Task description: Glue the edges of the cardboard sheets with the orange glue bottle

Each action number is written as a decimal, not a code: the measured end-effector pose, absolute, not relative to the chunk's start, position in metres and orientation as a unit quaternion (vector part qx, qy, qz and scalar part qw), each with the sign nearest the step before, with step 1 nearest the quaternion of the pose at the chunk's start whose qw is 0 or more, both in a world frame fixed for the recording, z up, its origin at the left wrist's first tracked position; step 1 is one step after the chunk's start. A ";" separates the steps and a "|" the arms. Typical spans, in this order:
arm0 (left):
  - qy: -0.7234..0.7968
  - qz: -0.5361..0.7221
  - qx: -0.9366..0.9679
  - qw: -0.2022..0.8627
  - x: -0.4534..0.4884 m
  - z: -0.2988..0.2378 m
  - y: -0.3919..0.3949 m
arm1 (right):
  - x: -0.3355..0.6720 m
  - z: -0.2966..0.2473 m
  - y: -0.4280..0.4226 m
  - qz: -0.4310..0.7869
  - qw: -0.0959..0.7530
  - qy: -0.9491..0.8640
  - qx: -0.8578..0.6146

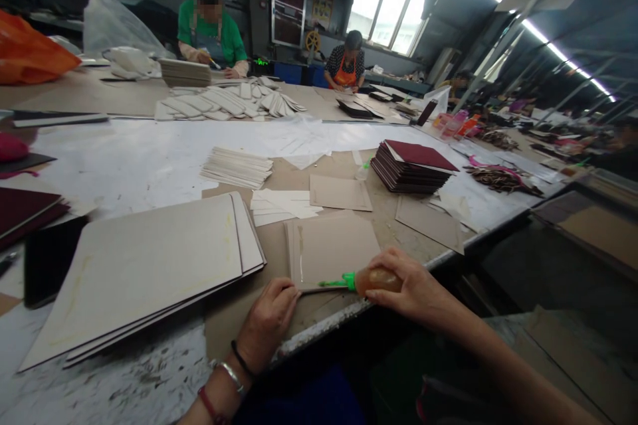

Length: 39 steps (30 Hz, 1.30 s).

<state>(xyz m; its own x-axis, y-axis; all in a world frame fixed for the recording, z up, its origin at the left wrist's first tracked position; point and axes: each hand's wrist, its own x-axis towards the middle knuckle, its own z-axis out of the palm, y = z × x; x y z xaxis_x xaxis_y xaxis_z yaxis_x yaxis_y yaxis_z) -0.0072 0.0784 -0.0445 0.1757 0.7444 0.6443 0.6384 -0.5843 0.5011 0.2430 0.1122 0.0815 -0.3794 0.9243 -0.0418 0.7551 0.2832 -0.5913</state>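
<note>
We are holding a squeezy bottle point(381, 281) in our right hand point(406, 282), and our thumb and fingers are closing tight around its brown, round body. Its green tip point(343, 281) is pointing left, just over the near edge of a small pile of tan cards point(339, 249). The pile is lying right in front of us, close to the edge of the table point(329, 327). A shiny line point(301, 255) is running down the left side of the top card. Our left hand point(272, 315) is resting at the near left corner of the pile with its fingers bunching together, but we cannot tell if they are pinching the cards. Some white strips point(286, 206) and one loose tan card point(340, 192) are lying just behind the pile. Big pale boards point(164, 265) are sitting to the left, and a dark red stack point(413, 166) is standing behind, to the right. Across the table, a person in a green top point(214, 40) and a person in an orange apron point(347, 66) are working.
</note>
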 end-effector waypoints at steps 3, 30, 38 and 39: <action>0.451 0.454 0.766 0.054 -0.008 -0.044 0.079 | 0.253 0.080 0.111 0.262 0.159 -0.779 -0.547; 0.421 0.459 0.783 -0.008 -0.013 -0.048 0.082 | 0.360 0.064 0.117 0.136 0.230 -0.714 -0.647; 0.418 0.411 0.810 -0.022 -0.022 -0.056 0.083 | 0.348 0.049 0.184 0.117 0.262 -0.730 -0.621; 0.419 0.412 0.808 -0.023 -0.021 -0.055 0.082 | 0.348 0.050 0.187 0.118 0.257 -0.733 -0.619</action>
